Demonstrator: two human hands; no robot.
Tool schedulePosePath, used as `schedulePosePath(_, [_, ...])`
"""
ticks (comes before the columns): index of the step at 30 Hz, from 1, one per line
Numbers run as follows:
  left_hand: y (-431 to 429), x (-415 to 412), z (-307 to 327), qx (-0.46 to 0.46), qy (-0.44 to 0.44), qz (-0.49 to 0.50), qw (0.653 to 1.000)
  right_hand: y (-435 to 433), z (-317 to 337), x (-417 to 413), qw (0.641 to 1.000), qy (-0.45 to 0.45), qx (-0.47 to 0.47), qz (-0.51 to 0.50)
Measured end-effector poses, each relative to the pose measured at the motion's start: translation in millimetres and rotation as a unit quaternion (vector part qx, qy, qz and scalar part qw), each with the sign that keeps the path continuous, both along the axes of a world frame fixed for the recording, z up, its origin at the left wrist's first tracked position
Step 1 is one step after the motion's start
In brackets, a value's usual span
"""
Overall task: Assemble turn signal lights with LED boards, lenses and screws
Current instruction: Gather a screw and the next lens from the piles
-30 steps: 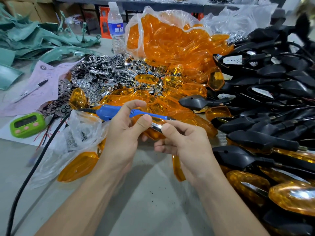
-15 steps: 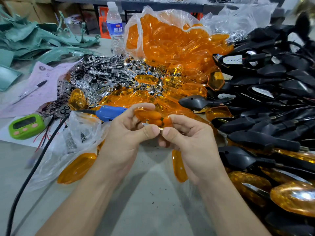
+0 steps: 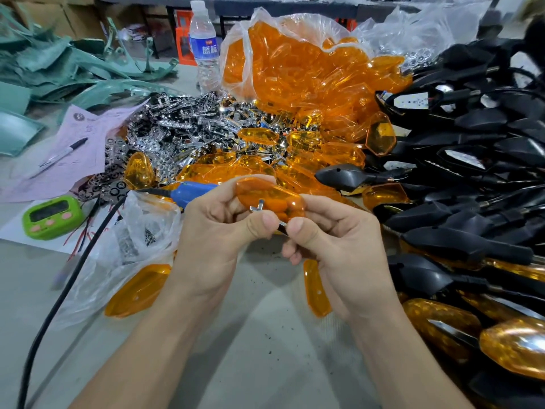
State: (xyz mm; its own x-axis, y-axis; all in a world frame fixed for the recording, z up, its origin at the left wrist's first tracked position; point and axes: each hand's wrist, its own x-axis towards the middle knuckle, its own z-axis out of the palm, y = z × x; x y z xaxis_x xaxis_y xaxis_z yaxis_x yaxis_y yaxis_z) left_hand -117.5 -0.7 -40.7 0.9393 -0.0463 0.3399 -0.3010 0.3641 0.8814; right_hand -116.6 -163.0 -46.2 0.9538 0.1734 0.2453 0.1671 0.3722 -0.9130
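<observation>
While orange lens (image 3: pixel 274 193) is sitting just right of blue tool (image 3: pixel 191 191), left hand (image 3: pixel 212 234) and right hand (image 3: pixel 336 246) are both pinching it, fingers curling tight on lens. Small silver piece (image 3: pixel 260 205) is poking out by thumbs.

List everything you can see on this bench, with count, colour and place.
held lens: one, orange, between both hands
spare lenses: many, orange, bag and table centre
chrome parts: heap, silver, left of centre
housings: many, black, right side
finished lights: several, orange and black, near right
screwdriver: one, blue, behind left hand
timer: one, green, left edge
bottle: one, clear, far centre
marker: one, black-capped, on pink paper
left hand: one, grips held lens
right hand: one, pinches held lens
</observation>
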Motion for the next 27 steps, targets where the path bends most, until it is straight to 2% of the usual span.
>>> schedulePosePath(4, [0,0,-2,0.013,0.009,0.033,0.999,3,-2,0,1.0,0.02,0.001,-0.008])
schedulePosePath(6, [-3,2,-4,0.023,0.028,0.062,0.997,4,-3,-1,0.997,0.008,-0.067,-0.049])
schedulePosePath(7, [-4,2,-5,0.028,0.038,0.08,0.996,4,-4,-2,0.983,-0.019,-0.144,-0.112])
schedulePosePath(9, [-5,4,-7,0.03,0.052,0.11,0.992,6,-7,-5,0.916,-0.11,-0.292,-0.254])
schedulePosePath(10, [-5,5,-9,0.027,0.057,0.115,0.991,9,-6,-7,0.88,-0.168,-0.336,-0.292])
schedulePosePath(12, [-3,5,-11,0.022,0.071,0.111,0.991,16,-7,-11,0.831,-0.259,-0.376,-0.318])
schedulePosePath(14, [-3,4,-11,0.034,0.089,0.091,0.991,19,-8,-11,0.816,-0.281,-0.382,-0.33])
schedulePosePath(16, [-1,3,-10,0.053,0.105,0.048,0.992,19,-9,-10,0.821,-0.277,-0.377,-0.328])
schedulePosePath(19, [3,4,-8,0.074,0.109,-0.016,0.991,14,-8,-8,0.855,-0.223,-0.351,-0.311])
schedulePosePath(22, [0,6,-8,0.06,0.123,0.035,0.99,11,-7,-5,0.893,-0.139,-0.316,-0.288])
schedulePosePath(24, [-4,5,-8,0.035,0.138,0.053,0.988,8,-8,-2,0.925,-0.086,-0.26,-0.263])
schedulePosePath(27, [-4,5,-8,0.028,0.15,0.065,0.986,4,-5,1,0.949,-0.057,-0.199,-0.239])
